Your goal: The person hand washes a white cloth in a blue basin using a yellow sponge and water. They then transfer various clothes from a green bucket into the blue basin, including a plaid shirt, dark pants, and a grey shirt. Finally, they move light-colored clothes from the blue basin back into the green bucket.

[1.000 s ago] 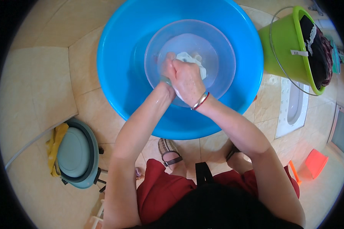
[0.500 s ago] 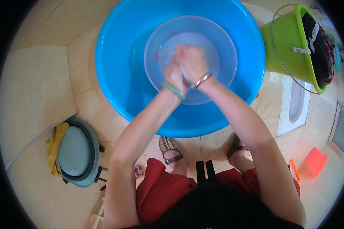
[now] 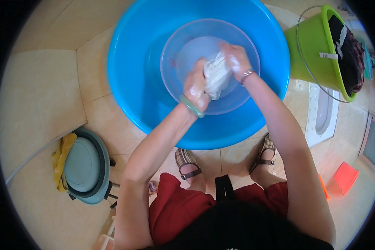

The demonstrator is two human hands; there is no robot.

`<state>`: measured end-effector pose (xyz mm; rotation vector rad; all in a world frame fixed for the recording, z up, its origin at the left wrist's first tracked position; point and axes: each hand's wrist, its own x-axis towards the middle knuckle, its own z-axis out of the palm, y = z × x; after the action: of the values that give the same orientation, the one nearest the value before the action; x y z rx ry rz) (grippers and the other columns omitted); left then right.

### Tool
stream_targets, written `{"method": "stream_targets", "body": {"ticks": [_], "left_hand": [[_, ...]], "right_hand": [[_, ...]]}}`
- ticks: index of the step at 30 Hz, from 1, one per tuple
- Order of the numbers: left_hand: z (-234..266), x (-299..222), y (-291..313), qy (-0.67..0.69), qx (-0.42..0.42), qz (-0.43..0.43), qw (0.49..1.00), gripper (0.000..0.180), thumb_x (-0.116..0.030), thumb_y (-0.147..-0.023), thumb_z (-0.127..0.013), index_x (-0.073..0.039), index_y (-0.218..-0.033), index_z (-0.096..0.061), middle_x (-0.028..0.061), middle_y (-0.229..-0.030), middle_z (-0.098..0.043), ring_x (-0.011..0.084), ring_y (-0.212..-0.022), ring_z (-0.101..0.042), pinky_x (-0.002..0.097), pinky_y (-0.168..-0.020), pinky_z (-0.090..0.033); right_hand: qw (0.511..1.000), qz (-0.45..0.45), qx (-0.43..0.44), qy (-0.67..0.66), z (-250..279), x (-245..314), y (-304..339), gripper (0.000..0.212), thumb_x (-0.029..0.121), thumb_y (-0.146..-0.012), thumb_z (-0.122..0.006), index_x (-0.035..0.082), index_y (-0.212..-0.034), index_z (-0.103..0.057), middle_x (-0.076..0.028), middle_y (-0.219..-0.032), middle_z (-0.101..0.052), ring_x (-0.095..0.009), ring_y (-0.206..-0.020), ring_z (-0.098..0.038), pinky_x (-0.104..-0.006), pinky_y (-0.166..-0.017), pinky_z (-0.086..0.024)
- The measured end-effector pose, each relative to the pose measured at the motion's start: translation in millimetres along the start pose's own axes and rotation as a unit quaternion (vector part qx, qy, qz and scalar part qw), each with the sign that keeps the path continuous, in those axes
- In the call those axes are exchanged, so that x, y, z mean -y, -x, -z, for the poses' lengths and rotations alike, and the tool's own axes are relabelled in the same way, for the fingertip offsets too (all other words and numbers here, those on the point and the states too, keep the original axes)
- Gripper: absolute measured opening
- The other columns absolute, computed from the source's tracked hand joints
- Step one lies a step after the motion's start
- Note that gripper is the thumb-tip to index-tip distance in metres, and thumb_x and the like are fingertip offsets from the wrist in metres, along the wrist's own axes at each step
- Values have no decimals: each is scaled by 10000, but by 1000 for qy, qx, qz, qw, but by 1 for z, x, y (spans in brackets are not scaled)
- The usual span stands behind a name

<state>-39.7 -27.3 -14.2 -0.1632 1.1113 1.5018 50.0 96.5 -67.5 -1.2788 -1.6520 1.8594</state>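
Between my two hands is a wet, crumpled white cloth, held over a clear plastic basin that stands inside a large blue tub. My left hand, with a green bangle at its wrist, is closed on the cloth's left side. White suds cover part of that hand. My right hand wears a silver bracelet and grips the cloth's upper right side; its fingers are slightly blurred. Cloudy water lies in the clear basin.
At the right, a green bucket holds dark clothes. Beyond it a white squat toilet is set in the tiled floor. Folded grey-green basins with a yellow cloth stand left. A red-orange plastic piece lies lower right.
My hands were pressed together with the cloth hidden between them. Now they are apart, the right one moved to the right, and the white cloth shows stretched between them.
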Motion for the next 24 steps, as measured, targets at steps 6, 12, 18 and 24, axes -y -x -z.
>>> {"method": "stream_targets", "body": {"ticks": [6,12,18,24], "left_hand": [[32,-16,-24,-7,15,-87,996,483,-416,-970,-380,-20,-1237,-452,107,-1231,-516,222,-1139,-495,368,-980,-385],[40,-2,-27,112,204,-7,973,397,-405,-943,-451,-61,-1123,-532,77,-1098,-587,204,-1017,-565,351,-863,-466],[-6,6,-10,59,-6,28,998,348,-311,-952,-420,-57,-1173,-508,102,-1120,-591,242,-1036,-571,377,-886,-476],[48,16,-22,133,112,63,983,358,-304,-957,-409,-35,-1162,-524,107,-1088,-608,231,-982,-601,386,-857,-491]], "right_hand": [[963,-39,161,-212,8,56,48,519,321,-867,-630,3,-1253,-489,-99,-1166,-542,-159,-971,-578,-299,-800,-495],[830,473,-19,294,-72,68,95,97,158,-823,-643,64,-836,-623,-141,-663,-618,-251,-606,-623,-321,-635,-504],[868,311,-62,382,-53,47,38,145,170,-792,-553,30,-766,-578,-195,-696,-599,-350,-597,-607,-429,-551,-488],[860,318,-52,395,-82,34,59,124,141,-753,-595,52,-677,-554,-249,-668,-568,-391,-672,-603,-474,-646,-485]]}}
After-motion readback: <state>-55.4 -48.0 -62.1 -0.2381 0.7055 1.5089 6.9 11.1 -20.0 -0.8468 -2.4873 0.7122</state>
